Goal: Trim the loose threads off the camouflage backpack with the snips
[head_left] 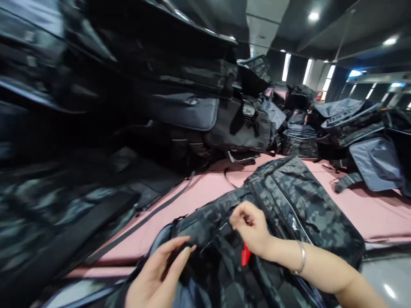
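A dark camouflage backpack lies in front of me on a pink surface, with black straps and padding towards me. Above the backpack's near part, my right hand is closed, fingers curled in. A small red piece sticks out below that hand; the rest is hidden, so its kind does not show. To the left, my left hand hovers over the bag's edge with thumb and forefinger brought together. Whatever lies between those fingertips is too small to make out.
Dark bags are piled high at the left, blurred. More backpacks with grey flaps stand at the back and right. A black strap crosses the pink tabletop at left.
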A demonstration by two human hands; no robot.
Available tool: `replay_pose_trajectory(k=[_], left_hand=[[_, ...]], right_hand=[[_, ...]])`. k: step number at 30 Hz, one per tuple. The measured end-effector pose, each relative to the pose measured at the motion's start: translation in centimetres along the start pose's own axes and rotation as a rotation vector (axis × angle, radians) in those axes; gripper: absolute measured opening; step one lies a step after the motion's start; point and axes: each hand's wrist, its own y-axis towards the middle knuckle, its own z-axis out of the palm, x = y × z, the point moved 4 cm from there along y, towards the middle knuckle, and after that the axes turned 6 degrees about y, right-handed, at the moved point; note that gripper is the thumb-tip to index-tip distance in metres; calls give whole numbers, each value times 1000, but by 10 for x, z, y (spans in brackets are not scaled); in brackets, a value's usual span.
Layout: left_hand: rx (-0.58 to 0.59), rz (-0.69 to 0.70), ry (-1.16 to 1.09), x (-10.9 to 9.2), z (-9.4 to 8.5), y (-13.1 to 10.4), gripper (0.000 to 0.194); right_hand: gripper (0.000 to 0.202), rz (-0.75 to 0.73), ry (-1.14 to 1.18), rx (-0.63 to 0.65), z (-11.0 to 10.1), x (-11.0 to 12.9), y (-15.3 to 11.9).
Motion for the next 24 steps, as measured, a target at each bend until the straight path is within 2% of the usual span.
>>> replay_pose_trajectory(k=[3, 5, 8, 13, 18, 21, 24], left_hand=[[39, -9, -60, -4, -2, 5, 45], [81, 29, 25, -10, 2, 11, 40], [134, 77, 151, -14, 11, 23, 42], [187, 58, 192, -4, 27, 45, 44], [211, -6, 128, 3, 39, 51, 42], [222, -18, 12, 2, 42, 47, 40], [184, -20, -71, 1, 40, 43, 38]], right_hand=[[31, 41, 151, -13, -6, 1, -1], [31, 62, 193, -12, -5, 0, -1], [34, 83, 208, -24, -3, -2, 0], [37, 116, 212, -38, -2, -5, 4], [37, 124, 200, -23, -3, -5, 6], [37, 148, 211, -35, -3, -7, 7], [38, 166, 230, -45, -4, -10, 9]])
